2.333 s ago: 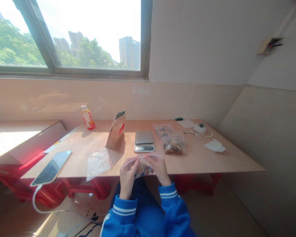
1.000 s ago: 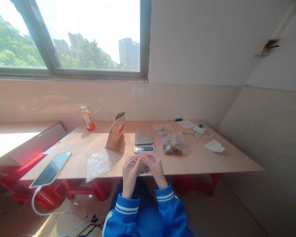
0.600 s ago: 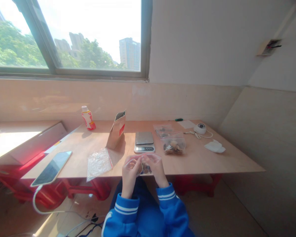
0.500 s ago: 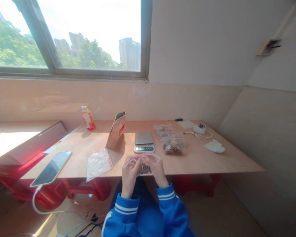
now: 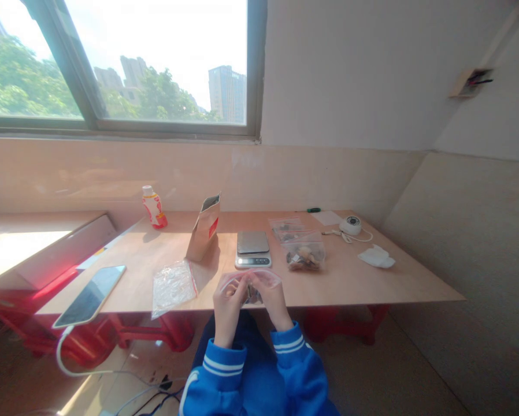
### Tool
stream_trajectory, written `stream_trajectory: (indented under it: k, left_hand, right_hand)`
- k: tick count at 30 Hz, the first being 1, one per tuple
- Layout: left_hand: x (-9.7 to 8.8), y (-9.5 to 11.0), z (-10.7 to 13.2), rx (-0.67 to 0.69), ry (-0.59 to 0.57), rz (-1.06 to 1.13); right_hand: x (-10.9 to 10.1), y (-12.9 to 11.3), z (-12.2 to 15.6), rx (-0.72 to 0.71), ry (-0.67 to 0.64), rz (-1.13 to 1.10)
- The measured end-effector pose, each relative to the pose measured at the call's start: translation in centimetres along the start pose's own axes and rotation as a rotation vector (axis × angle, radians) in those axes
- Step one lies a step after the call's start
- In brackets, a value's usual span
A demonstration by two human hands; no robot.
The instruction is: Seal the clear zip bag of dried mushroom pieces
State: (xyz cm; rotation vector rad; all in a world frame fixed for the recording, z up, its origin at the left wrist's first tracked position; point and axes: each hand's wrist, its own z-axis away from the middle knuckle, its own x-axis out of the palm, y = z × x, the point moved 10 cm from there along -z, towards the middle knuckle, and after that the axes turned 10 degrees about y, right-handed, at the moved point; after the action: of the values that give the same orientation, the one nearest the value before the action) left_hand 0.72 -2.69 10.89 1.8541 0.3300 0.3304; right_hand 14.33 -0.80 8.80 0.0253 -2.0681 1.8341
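A clear zip bag (image 5: 253,296) with a reddish seal strip and small mixed pieces inside is held at the table's front edge. My left hand (image 5: 229,297) pinches its top edge on the left, thumb near the middle. On the other side my right hand (image 5: 271,293) pinches the same edge, the two thumbs close together. What the pieces are I cannot make out. Just beyond the bag stands a small digital kitchen scale (image 5: 253,249) with a bare metal plate. To the right of the scale lies a filled zip bag (image 5: 305,252), with more zip bags (image 5: 285,227) behind it.
Left of the scale stand an open brown paper pouch (image 5: 204,228) and a drink bottle (image 5: 154,207). An empty plastic bag (image 5: 173,288) and a cabled phone (image 5: 90,296) overhang the front edge. At right are a white camera (image 5: 350,226), tissue (image 5: 375,256) and green screwdriver (image 5: 314,210).
My right hand and sleeve have shifted slightly left, toward my left hand. Both hands still grip the bag's top edge. The things on the table have not moved.
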Motion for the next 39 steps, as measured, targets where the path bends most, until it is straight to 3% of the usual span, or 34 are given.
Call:
stream_trajectory:
  k: [4, 10, 14, 18, 24, 35, 39]
  left_hand:
    - [0.1, -0.1, 0.1, 0.0, 0.01, 0.009]
    - [0.3, 0.0, 0.0, 0.005, 0.038, -0.001]
    - [0.1, 0.0, -0.1, -0.004, 0.07, 0.0]
    - [0.2, -0.2, -0.1, -0.035, 0.025, 0.014]
    - [-0.5, 0.3, -0.3, 0.038, 0.009, 0.011]
    - [-0.4, -0.9, -0.3, -0.014, -0.003, 0.02]
    - [-0.7, -0.8, -0.1, 0.001, 0.042, -0.014]
  right_hand:
    - [-0.3, 0.1, -0.2, -0.028, 0.005, 0.001]
    - [-0.9, -1.2, 0.1, -0.179, 0.09, 0.047]
    - [-0.7, -0.9, 0.1, -0.147, 0.097, 0.011]
    - [-0.2, 0.0, -0.2, -0.069, 0.03, -0.02]
    - [-0.6, -2.0, -0.3, -0.224, 0.036, 0.062]
    - [-0.4, -2.0, 0.0, -0.219, 0.014, 0.092]
    - [-0.4, -2.6, 0.4, -0.238, 0.042, 0.086]
